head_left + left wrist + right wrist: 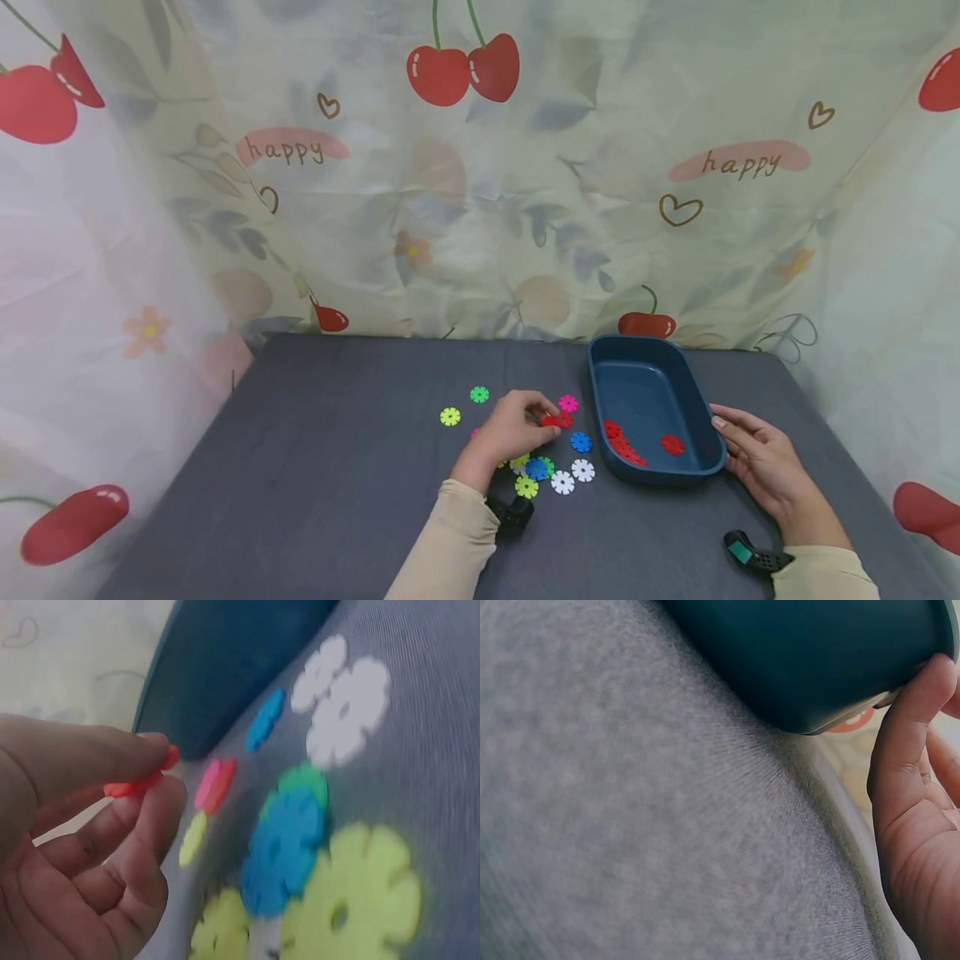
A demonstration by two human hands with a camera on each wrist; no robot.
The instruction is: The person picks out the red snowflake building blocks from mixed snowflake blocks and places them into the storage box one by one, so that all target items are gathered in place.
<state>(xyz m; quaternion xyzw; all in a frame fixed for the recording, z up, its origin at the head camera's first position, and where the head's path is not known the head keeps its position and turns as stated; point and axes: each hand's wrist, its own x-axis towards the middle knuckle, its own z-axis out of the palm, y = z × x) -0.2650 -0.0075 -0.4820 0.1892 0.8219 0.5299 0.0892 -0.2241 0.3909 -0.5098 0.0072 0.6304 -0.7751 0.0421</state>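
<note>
My left hand (504, 433) pinches a red snowflake building disc (139, 784) between thumb and fingertips, above the table. Just beyond those fingertips, another red disc (566, 419) lies beside a pink disc (568, 403). A dark blue plastic bin (651, 478) stands to the right, with several red discs (621, 444) along its left side and one red disc (672, 444) apart from them. At the bin's right wall is my right hand (765, 462); its thumb (930, 690) and fairly straight fingers touch the outside.
Blue (581, 442) and white discs (582, 471) lie left of the bin. Yellow (527, 487), green and blue discs overlap near my left wrist. A green disc (479, 394) and a yellow disc (450, 416) lie farther left on the grey tabletop (315, 467). Patterned cloth hangs behind.
</note>
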